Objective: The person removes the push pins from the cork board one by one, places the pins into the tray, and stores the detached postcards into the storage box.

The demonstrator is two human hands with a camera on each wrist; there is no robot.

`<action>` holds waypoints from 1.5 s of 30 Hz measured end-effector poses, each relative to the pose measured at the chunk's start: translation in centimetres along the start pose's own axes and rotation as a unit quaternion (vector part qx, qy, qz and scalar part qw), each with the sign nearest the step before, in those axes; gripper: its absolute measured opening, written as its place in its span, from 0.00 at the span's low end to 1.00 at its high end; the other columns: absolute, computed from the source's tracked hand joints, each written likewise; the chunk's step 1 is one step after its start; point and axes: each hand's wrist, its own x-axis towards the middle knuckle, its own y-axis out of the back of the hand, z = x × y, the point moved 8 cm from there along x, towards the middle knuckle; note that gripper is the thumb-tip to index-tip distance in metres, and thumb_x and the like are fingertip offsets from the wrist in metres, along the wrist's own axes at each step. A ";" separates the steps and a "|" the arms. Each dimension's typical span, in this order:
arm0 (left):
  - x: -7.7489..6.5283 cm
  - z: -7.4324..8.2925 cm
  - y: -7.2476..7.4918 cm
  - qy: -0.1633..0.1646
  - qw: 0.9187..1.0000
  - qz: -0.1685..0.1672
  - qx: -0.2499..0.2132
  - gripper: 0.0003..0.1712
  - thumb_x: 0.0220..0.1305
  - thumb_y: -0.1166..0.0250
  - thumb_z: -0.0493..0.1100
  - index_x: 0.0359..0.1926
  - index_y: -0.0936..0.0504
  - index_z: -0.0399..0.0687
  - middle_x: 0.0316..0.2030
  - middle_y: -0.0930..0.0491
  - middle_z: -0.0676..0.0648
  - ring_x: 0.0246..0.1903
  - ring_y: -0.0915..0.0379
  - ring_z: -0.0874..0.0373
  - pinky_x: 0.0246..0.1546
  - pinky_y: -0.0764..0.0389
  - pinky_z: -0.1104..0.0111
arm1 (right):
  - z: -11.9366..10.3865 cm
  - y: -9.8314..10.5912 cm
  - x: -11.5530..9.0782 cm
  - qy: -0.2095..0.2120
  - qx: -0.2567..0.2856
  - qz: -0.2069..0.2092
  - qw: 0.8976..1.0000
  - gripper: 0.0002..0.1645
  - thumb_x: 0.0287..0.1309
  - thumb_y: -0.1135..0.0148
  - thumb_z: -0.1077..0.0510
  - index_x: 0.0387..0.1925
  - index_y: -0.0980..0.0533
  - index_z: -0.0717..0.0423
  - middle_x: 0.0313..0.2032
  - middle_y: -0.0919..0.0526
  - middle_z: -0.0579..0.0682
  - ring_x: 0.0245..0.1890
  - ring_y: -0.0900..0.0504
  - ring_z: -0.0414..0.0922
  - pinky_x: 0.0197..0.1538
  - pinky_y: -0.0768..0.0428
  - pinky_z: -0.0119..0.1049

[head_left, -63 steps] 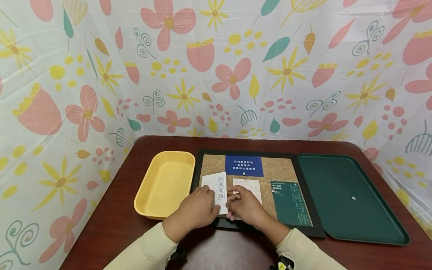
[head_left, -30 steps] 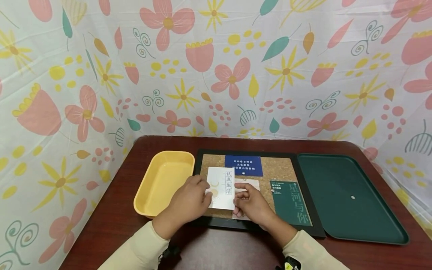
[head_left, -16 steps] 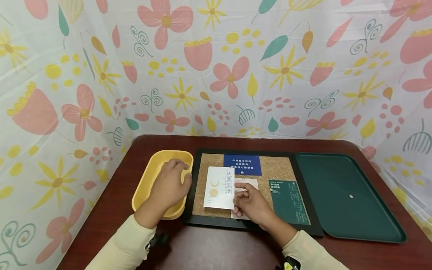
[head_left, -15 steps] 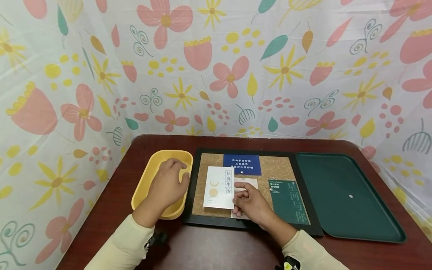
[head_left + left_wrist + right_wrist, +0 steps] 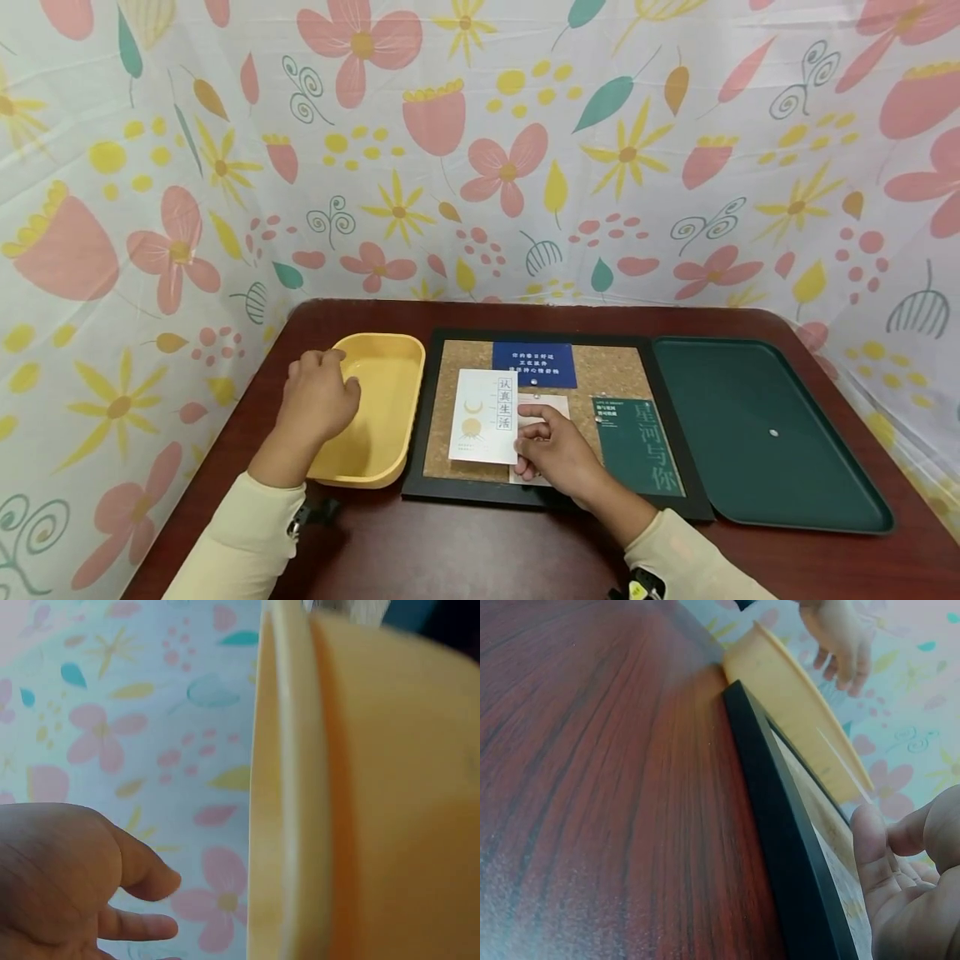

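Note:
A white card point(image 5: 480, 417) with a moon drawing and a column of Chinese characters is held over the left half of a cork board point(image 5: 440, 450). My right hand point(image 5: 558, 454) pinches its right edge between thumb and fingers; the right wrist view shows the card edge-on. Over the left rim of a yellow plastic tray point(image 5: 408, 375) hovers my left hand point(image 5: 318, 396), its fingers loosely bent and nothing visible in them. In the left wrist view that hand point(image 5: 60, 877) is beside the tray wall point(image 5: 405, 795), apart from it.
Pinned to the board are a blue card point(image 5: 551, 358), a green card point(image 5: 637, 450) and a pale card point(image 5: 558, 408) partly covered by the right hand. A dark green tray point(image 5: 772, 475) with one small silvery piece point(image 5: 774, 432) lies right of the black frame point(image 5: 480, 493).
My left hand let go of the white card's left side and moved left across the yellow tray to its far rim. Earlier the card shifted right and flattened; the right hand keeps holding it.

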 end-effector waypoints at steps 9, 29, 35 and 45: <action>0.4 -3.5 -0.6 0.084 0.993 -0.083 0.000 0.31 0.72 0.53 0.39 0.70 0.40 0.22 0.59 0.36 0.21 0.57 0.36 0.25 0.53 0.30 0.37 | 0.0 -0.1 -0.1 0.000 0.001 0.000 1.000 0.31 0.67 0.41 0.72 0.69 0.37 0.67 0.43 0.19 0.63 0.25 0.17 0.49 0.28 0.18 0.37; 0.8 -5.4 -1.7 0.124 0.980 -0.148 0.052 0.27 0.71 0.46 0.33 0.68 0.37 0.25 0.41 0.21 0.31 0.32 0.22 0.42 0.25 0.24 0.54 | 0.0 -0.3 0.0 0.001 0.012 -0.002 1.000 0.31 0.67 0.41 0.71 0.69 0.38 0.66 0.44 0.20 0.62 0.25 0.17 0.49 0.28 0.18 0.37; 0.7 -5.5 -1.5 0.120 0.981 -0.145 0.042 0.21 0.71 0.45 0.32 0.62 0.33 0.28 0.37 0.21 0.34 0.29 0.23 0.45 0.24 0.25 0.56 | -0.2 -0.6 0.1 0.002 0.014 -0.003 1.000 0.31 0.67 0.41 0.71 0.69 0.37 0.65 0.44 0.20 0.62 0.25 0.17 0.48 0.27 0.18 0.37; 0.8 -5.5 -1.6 0.117 0.981 -0.147 0.050 0.25 0.71 0.45 0.32 0.65 0.35 0.27 0.36 0.21 0.34 0.29 0.23 0.45 0.24 0.25 0.56 | -0.6 -1.4 0.2 0.007 0.018 -0.006 1.000 0.31 0.67 0.41 0.71 0.69 0.36 0.65 0.44 0.19 0.62 0.25 0.17 0.48 0.27 0.19 0.36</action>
